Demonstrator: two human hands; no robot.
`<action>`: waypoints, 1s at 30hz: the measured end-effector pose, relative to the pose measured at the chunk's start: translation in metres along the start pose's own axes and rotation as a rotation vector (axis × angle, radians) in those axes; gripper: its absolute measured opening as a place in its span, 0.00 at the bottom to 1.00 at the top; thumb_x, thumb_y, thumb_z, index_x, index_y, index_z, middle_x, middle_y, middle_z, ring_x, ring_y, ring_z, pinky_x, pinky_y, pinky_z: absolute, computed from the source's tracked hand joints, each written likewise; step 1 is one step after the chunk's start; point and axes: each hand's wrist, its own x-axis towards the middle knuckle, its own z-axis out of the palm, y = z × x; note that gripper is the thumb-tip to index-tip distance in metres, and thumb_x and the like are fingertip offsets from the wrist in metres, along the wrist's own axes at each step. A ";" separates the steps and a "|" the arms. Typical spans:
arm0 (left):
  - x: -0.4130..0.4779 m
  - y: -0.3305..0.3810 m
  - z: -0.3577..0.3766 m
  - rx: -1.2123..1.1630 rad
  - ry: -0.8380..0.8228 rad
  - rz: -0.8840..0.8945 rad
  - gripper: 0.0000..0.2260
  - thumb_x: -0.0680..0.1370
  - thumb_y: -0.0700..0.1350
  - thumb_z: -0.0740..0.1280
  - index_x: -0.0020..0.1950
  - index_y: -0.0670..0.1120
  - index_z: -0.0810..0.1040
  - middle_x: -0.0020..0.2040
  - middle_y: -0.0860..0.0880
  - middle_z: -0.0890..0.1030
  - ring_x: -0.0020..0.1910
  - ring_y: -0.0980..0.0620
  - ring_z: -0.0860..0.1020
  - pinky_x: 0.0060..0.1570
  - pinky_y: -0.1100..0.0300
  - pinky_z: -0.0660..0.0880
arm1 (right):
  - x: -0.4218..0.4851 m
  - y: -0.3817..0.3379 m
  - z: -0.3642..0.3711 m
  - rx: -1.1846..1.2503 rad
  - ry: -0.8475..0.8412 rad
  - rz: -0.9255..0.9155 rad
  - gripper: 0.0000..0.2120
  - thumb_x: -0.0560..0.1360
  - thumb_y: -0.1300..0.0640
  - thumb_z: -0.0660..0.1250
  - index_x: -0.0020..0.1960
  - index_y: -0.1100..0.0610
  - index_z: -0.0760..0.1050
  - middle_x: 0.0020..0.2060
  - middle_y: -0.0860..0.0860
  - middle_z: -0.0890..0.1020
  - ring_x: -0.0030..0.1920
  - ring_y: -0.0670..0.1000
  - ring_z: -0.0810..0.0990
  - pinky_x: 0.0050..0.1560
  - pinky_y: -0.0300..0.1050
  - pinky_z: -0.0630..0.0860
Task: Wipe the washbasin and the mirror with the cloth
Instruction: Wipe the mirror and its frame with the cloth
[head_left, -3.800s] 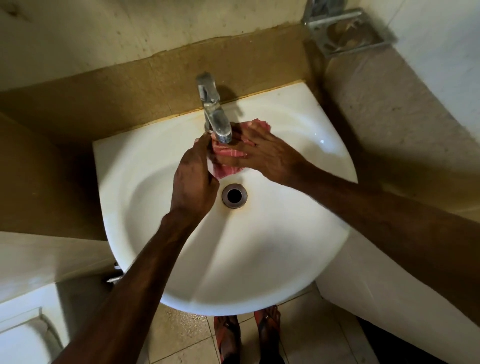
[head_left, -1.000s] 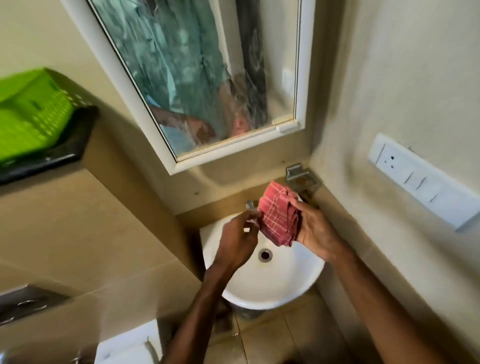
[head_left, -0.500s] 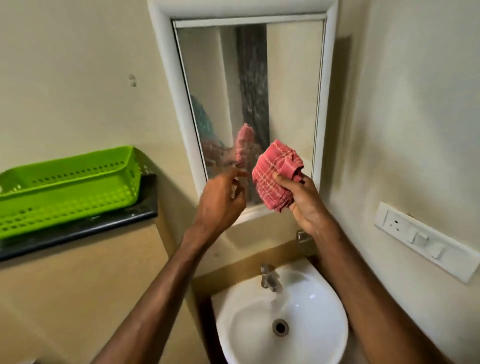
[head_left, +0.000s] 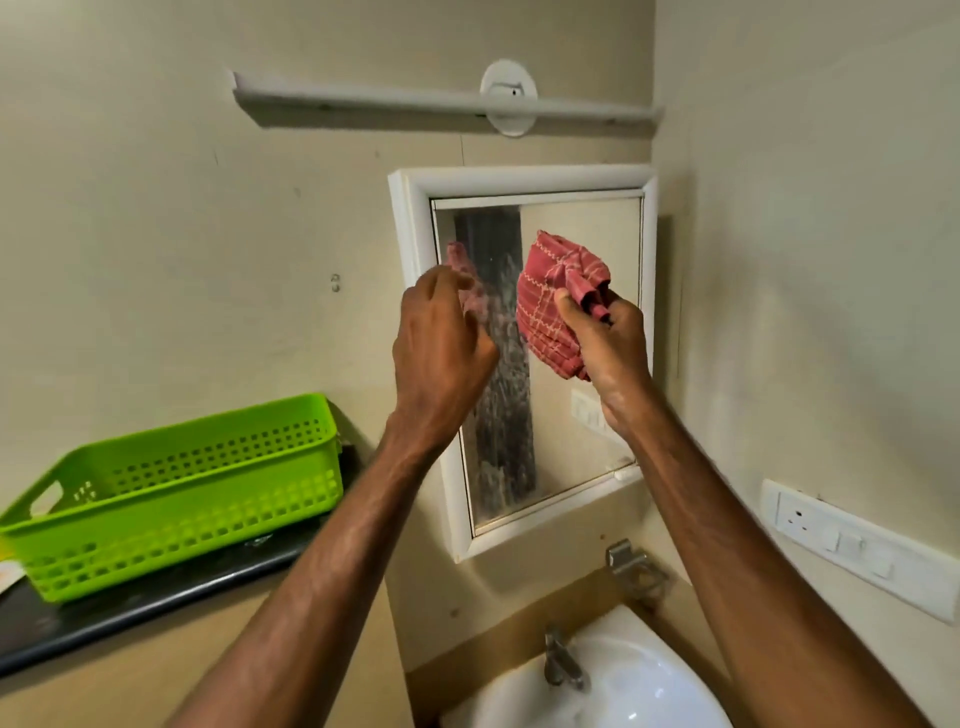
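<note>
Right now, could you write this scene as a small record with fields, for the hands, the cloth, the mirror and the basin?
right hand: grips the bunched red checked cloth, raised in front of the white-framed wall mirror
left hand: raised beside it, fingers loosely curled, holds nothing
cloth to glass: contact cannot be told
mirror glass: streaked and spotted
white ceramic washbasin: below the mirror, metal tap at its back
green plastic basket: on the dark shelf at left
</note>
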 end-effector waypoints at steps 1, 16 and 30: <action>0.008 0.000 0.000 0.004 0.024 0.007 0.15 0.75 0.40 0.65 0.62 0.45 0.76 0.63 0.48 0.78 0.61 0.48 0.74 0.55 0.58 0.73 | 0.005 -0.007 0.004 -0.032 0.004 -0.047 0.03 0.81 0.51 0.71 0.55 0.46 0.82 0.52 0.46 0.88 0.57 0.49 0.86 0.61 0.54 0.84; 0.056 -0.013 0.007 0.146 0.086 -0.071 0.25 0.71 0.34 0.68 0.68 0.45 0.70 0.70 0.46 0.68 0.65 0.44 0.73 0.44 0.49 0.80 | 0.066 -0.046 0.030 -0.386 0.067 -0.463 0.13 0.77 0.60 0.75 0.61 0.59 0.84 0.47 0.45 0.85 0.49 0.48 0.85 0.48 0.36 0.81; 0.076 -0.029 0.004 -0.002 0.173 -0.045 0.27 0.71 0.33 0.72 0.68 0.48 0.73 0.64 0.49 0.73 0.50 0.52 0.78 0.40 0.61 0.79 | 0.127 0.007 0.117 -0.871 -0.080 -1.004 0.36 0.80 0.45 0.62 0.85 0.53 0.55 0.84 0.54 0.58 0.85 0.57 0.52 0.82 0.67 0.53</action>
